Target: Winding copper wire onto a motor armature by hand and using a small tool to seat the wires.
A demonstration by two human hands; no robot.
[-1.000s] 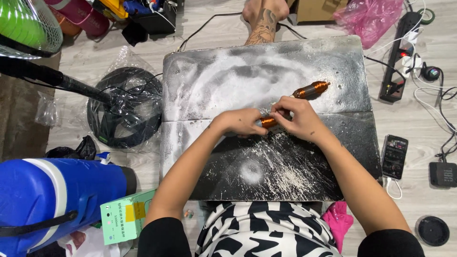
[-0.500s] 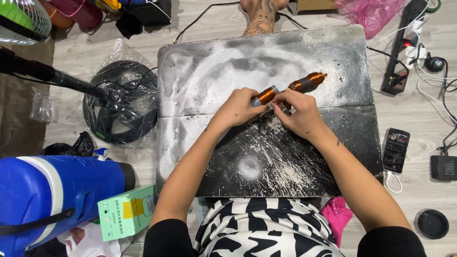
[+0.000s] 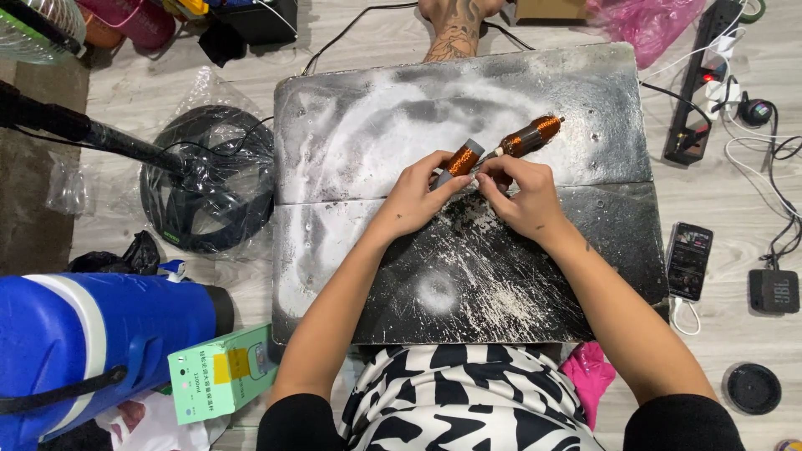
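Note:
My left hand (image 3: 415, 198) grips a small copper-wound coil with grey ends (image 3: 460, 160) over the middle of a dark, dust-smeared board (image 3: 368, 125). My right hand (image 3: 520, 194) pinches at the thin link between that coil and a second copper coil (image 3: 530, 136), which lies on the board just beyond my fingers. Both hands are close together, their fingertips nearly touching. White powder streaks cover the board around them.
Another person's tattooed foot (image 3: 455, 29) rests at the board's far edge. A fan base wrapped in plastic (image 3: 209, 179) sits left, a blue cooler (image 3: 92, 342) and green box (image 3: 219, 372) near left. A phone (image 3: 688, 260), speaker (image 3: 774, 291), power strip (image 3: 697, 83) and cables lie right.
Both hands have moved away from me toward the board's middle, carrying the near coil along. The coils now sit farther up the board than a second ago.

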